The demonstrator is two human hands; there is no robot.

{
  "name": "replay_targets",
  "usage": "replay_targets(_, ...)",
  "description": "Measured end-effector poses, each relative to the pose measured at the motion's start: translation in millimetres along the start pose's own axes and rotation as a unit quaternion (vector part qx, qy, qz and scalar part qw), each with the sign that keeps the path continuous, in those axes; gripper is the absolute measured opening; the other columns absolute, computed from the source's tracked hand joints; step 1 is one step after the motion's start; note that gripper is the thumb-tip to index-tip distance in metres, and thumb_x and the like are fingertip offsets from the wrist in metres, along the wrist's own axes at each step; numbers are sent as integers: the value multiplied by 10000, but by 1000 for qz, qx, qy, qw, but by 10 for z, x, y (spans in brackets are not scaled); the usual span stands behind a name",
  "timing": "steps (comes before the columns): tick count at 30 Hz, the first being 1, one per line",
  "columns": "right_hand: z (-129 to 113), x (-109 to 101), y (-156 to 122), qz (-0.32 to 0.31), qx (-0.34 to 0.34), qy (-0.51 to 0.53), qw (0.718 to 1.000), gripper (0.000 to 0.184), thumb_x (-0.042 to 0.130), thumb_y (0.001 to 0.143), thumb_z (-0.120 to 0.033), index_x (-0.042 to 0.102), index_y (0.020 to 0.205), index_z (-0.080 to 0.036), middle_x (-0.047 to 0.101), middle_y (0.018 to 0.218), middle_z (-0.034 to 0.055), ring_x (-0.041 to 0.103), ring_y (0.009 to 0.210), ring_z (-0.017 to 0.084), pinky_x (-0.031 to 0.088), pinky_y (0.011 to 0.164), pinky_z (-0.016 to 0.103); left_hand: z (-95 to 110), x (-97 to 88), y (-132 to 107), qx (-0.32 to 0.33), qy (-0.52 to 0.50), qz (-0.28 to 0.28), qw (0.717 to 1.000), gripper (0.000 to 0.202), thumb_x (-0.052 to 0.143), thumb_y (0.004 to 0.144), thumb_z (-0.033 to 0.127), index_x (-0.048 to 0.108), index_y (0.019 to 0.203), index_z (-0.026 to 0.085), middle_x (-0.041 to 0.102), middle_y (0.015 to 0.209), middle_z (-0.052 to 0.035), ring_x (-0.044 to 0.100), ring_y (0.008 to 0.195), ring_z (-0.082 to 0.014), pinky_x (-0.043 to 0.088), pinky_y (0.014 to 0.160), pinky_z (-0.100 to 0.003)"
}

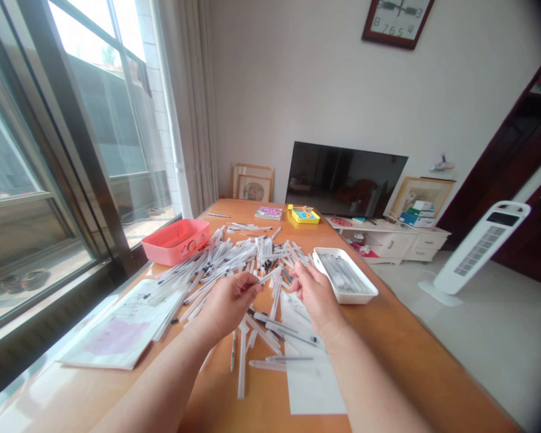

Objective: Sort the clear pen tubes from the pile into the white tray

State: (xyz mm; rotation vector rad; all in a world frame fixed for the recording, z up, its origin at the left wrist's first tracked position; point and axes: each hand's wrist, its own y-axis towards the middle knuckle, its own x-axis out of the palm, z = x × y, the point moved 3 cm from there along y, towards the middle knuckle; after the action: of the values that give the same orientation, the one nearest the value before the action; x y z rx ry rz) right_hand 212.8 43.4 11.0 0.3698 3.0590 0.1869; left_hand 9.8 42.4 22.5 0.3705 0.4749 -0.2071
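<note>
While the left hand (228,304) pinches a clear pen (268,278), the right hand (313,291) curls nearby.

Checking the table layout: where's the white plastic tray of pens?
In the head view, the white plastic tray sits at the wooden table's right, just past the right hand, beside the heap of clear pens.

A pink plastic box (175,242) sits on the wooden desk (415,343) by the window, beyond a sheet with a pink patch, perhaps a drawing (121,325). Past the desk, a dark flat-screen TV (346,179) stands beneath a wall clock (397,21), with a white tower fan (478,249) on the floor.
</note>
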Motion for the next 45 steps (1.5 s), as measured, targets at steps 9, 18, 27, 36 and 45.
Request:
replay_targets(9, 181, -72, 139, -15, -66, -289, 955, 167, 558, 837, -347, 671, 828, -225, 660, 712, 5, 555, 657, 169, 364, 600, 254, -221, -132, 77, -123, -206, 125, 963, 342, 681, 776, 499, 637, 855, 169, 691, 804, -58, 588, 733, -181, 403, 697, -295)
replay_targets(18, 283, 17, 138, -40, -73, -522, 849, 171, 617, 814, -363, 682, 733, -227, 697, 769, 45, 595, 699, 186, 264, 566, 278, -248, -135, 32, -180, -252, 121, 943, 339, 712, 752, 488, 654, 882, 180, 721, 926, -58, 561, 724, -138, 352, 628, -254)
replay_targets(27, 221, 36, 116, -34, -86, -535, 840, 171, 587, 818, -285, 650, 679, -208, 679, 707, 60, 582, 657, 187, 277, 575, 284, -309, -126, 48, -185, -338, 136, 913, 320, 774, 718, 420, 654, 868, 163, 675, 872, -24, 537, 646, -79, 368, 582, -211)
replay_targets(36, 47, 289, -168, -113, -98, -151, 977, 146, 622, 802, -322, 630, 860, -188, 637, 733, -5, 563, 654, 143, 423, 619, 249, -223, -77, 39, -188, -426, 143, 873, 266, 811, 704, 276, 603, 803, 144, 649, 768, -29, 636, 691, -115, 498, 676, -236)
replay_targets(45, -22, 409, -245, -148, -23, -31, 988, 213, 647, 801, -381, 642, 848, -173, 617, 720, -12, 534, 580, 115, 429, 530, 230, -162, -28, 37, -196, -452, 144, 858, 263, 824, 682, 222, 585, 762, 147, 678, 749, -50, 656, 660, -119, 534, 671, -239)
